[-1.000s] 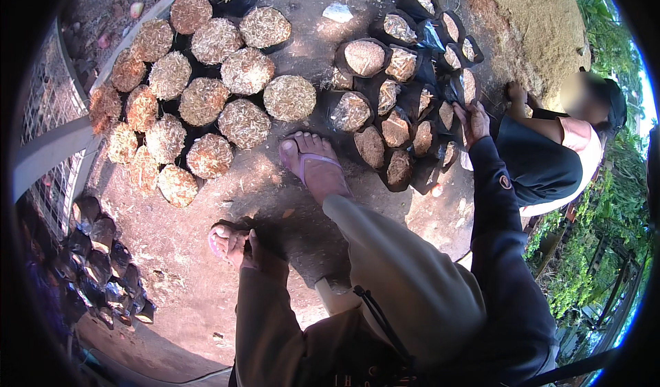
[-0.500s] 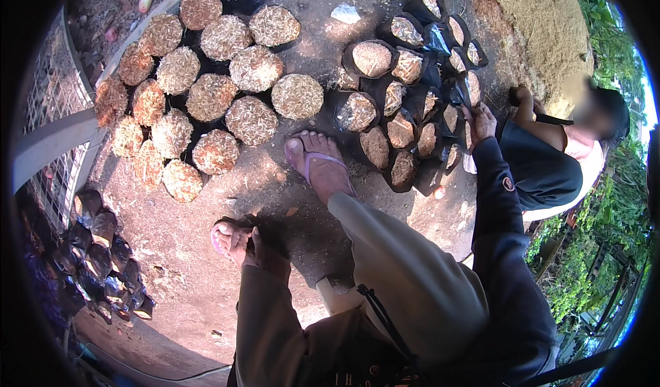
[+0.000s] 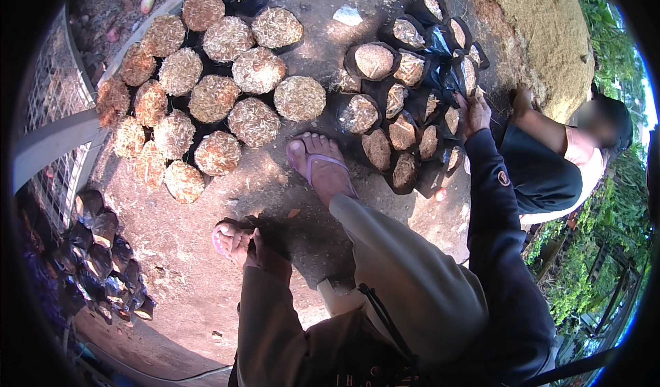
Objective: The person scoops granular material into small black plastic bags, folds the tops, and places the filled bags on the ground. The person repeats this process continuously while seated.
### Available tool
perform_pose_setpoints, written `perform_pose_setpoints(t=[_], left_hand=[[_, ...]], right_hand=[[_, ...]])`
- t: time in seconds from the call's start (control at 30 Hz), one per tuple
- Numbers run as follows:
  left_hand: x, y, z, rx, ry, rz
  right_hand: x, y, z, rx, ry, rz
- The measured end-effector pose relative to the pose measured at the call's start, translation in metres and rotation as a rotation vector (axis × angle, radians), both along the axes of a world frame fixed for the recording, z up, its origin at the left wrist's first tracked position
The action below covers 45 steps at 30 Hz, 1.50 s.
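Observation:
At the right, my right hand (image 3: 476,115) reaches from a dark sleeve to a black plastic bag (image 3: 469,76) filled with pale shavings. Its fingers are closed at the bag's near edge, partly covering it. More filled black bags with loose, upright rims, such as this bag (image 3: 375,62), crowd together to the left of the hand. My left hand is out of the picture.
Round, packed bags (image 3: 300,98) stand in rows at the left. Dark bags (image 3: 100,260) lie by a mesh frame (image 3: 58,98). A co-worker (image 3: 550,160) crouches beside a sawdust heap (image 3: 543,29). My sandalled feet (image 3: 323,163) are between the groups.
My right hand has moved slightly away from me and left, along the bags' right edge. The co-worker's arm has shifted and stretches toward the heap.

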<state>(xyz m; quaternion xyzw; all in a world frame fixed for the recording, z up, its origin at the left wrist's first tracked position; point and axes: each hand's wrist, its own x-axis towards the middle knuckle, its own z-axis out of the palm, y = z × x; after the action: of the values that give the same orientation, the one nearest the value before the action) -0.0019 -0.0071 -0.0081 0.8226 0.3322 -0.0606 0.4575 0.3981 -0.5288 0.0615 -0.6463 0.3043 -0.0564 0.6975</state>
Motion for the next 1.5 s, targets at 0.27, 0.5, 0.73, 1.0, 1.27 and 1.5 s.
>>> perform_pose_setpoints(t=[0.27, 0.5, 0.73, 1.0, 1.27, 1.5], left_hand=[[0.003, 0.003, -0.001, 0.011, -0.003, -0.005], [0.004, 0.004, -0.001, 0.017, -0.007, -0.010], [0.008, 0.005, -0.002, 0.026, -0.011, -0.004], [-0.001, 0.005, 0.008, 0.067, -0.018, 0.036], [-0.006, 0.003, 0.009, 0.287, -0.086, -0.008], [-0.020, 0.042, 0.019, 0.217, -0.211, 0.430]], right_hand=[[-0.006, 0.032, 0.009, -0.022, 0.017, 0.051], [-0.004, 0.017, 0.003, -0.026, 0.093, 0.045], [-0.002, -0.002, 0.002, -0.410, 0.179, -0.012], [-0.018, 0.097, 0.054, -1.223, -0.274, 0.356], [-0.116, 0.286, 0.059, -0.261, -0.125, 1.515], [-0.154, 0.340, -0.018, 0.055, 0.654, 1.950]])
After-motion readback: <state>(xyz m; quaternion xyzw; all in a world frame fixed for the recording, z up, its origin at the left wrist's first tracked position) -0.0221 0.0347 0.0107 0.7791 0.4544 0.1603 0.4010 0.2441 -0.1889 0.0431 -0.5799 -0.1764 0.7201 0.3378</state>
